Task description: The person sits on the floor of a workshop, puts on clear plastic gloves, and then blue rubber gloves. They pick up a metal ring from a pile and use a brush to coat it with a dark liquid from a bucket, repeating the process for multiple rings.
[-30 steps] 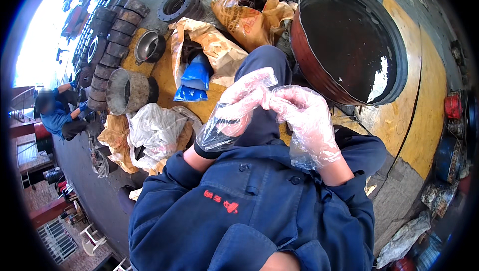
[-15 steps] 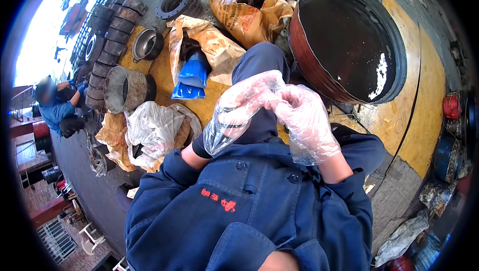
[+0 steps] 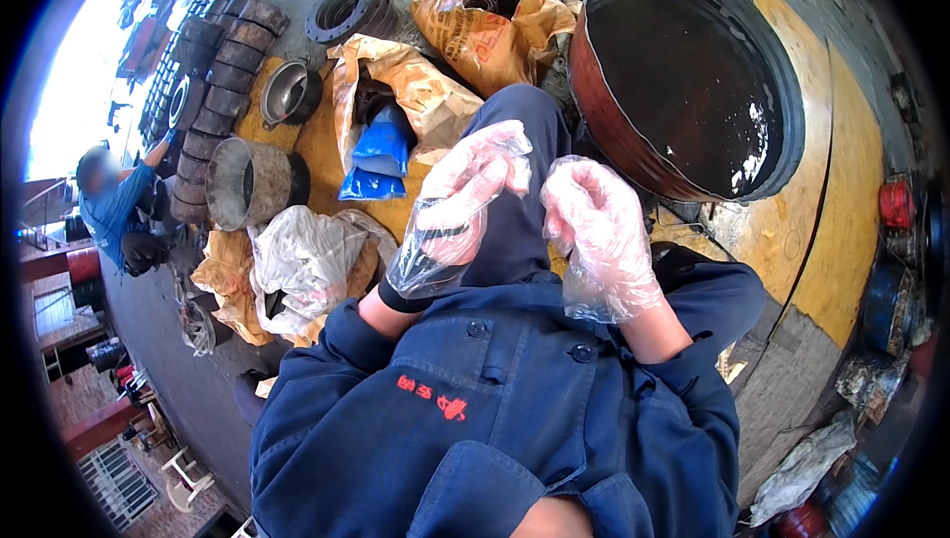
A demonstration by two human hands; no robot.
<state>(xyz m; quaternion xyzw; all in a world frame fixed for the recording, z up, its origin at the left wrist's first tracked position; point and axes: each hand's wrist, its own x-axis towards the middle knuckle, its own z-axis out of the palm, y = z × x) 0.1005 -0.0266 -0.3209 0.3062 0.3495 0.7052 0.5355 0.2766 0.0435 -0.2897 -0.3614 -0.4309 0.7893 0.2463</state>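
Both my hands are up over my lap in loose, clear plastic gloves, with a gap between them. My left hand (image 3: 463, 192) has its fingers bent and drawn together, and nothing shows in them. My right hand (image 3: 599, 231) is curled with its fingertips gathered against the thumb, and no object shows in it. Beyond my hands, a large round drum-like tub (image 3: 591, 93) holds dark liquid with a bright reflection. Nearest my left hand, a torn brown paper sack (image 3: 435, 102) has blue plastic (image 3: 381, 152) sticking out of it.
Another paper sack (image 3: 485, 38) holds dark rings. Left of it are stacked flanged rings (image 3: 346, 15), a metal bowl (image 3: 291, 93), a grey cylinder (image 3: 247, 182) and crumpled white plastic (image 3: 309, 266). A co-worker in blue (image 3: 119, 206) is by rows of dark cylindrical parts (image 3: 233, 73).
My hands were touching at the fingertips and have parted, the left moving up and left, the right slightly right. The co-worker's arm has shifted.
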